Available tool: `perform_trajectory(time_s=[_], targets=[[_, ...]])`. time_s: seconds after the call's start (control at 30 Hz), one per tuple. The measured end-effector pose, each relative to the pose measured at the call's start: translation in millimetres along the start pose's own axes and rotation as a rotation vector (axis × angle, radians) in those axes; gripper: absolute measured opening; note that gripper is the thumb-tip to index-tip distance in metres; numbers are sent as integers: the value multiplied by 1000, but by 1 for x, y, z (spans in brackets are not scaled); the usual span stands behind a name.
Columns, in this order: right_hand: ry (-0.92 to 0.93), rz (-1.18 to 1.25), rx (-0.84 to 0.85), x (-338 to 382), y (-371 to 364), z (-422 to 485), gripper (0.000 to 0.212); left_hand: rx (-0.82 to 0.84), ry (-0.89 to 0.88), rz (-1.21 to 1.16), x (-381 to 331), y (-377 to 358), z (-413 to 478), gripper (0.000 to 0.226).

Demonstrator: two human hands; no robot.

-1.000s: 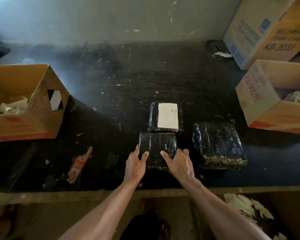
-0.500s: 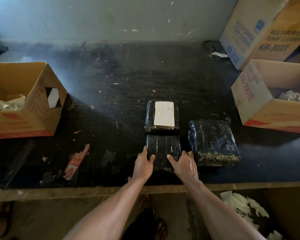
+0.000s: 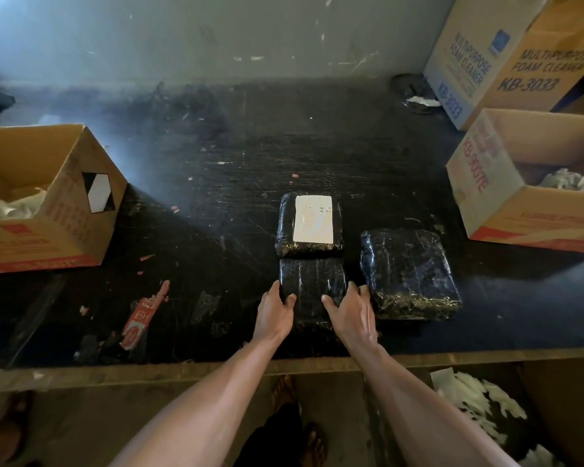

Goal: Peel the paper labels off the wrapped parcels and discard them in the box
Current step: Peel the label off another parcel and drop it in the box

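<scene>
**A:** What are the fingers doing?

**B:** Both hands are gripping one parcel. The left hand [image 3: 273,311] is laying its fingers along the parcel's left edge, with the thumb resting on top. The right hand [image 3: 351,313] is curling its fingers over the right edge, its thumb also pressing on the top face

**A:** And where is that parcel lying?

**B:** The near parcel [image 3: 312,281] is lying flat on the dark table [image 3: 216,163], held between the two hands and close to the table's front edge. Only black wrap is showing on its upward face

**A:** What is sitting just past the fingertips?

**B:** A labelled parcel [image 3: 285,227] is lying directly behind it, the two edges touching or very nearly so. A white paper label [image 3: 313,219] is covering most of its top. A third parcel [image 3: 408,271], the widest, is lying just beside the right hand's fingers, black wrap facing up

**A:** And further out?

**B:** A red wrapper scrap [image 3: 142,318] is lying on the table to the left of the left hand. An open left box [image 3: 64,197] is standing well apart on the left, holding crumpled white paper. An open right box [image 3: 486,210] is standing on the right, also holding white scraps. Behind it a foam cleaner box [image 3: 486,62] is standing by the wall. Below the table's front edge, on the right, white paper pieces [image 3: 469,399] are lying in a heap, and I cannot tell what is holding them
</scene>
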State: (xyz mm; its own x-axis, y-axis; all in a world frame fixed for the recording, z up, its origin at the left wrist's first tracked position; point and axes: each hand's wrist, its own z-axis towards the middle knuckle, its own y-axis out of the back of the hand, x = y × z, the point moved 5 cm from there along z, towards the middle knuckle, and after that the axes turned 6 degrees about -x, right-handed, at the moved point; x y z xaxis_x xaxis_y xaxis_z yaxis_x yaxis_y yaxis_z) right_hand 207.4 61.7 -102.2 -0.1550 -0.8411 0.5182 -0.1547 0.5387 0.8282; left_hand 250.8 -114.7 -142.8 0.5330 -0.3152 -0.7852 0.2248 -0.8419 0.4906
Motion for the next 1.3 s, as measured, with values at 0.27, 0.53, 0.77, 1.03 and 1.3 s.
perform_trajectory(time_s=[0.27,0.53,0.77,1.03,1.3], targets=[[135,-21,-92,31,8,10,57,-83,-11,91,-38,27,27,56],[128,-6,-73,65,25,80,48,-109,-114,111,-81,36,89,30],[113,-17,-62,90,30,145,45,-89,-130,126,-112,40,138,46],[75,-87,-88,105,18,197,41,-18,-198,232,-119,25,172,70],[159,-171,-74,121,4,241,52,58,-269,329,-116,16,195,85]])
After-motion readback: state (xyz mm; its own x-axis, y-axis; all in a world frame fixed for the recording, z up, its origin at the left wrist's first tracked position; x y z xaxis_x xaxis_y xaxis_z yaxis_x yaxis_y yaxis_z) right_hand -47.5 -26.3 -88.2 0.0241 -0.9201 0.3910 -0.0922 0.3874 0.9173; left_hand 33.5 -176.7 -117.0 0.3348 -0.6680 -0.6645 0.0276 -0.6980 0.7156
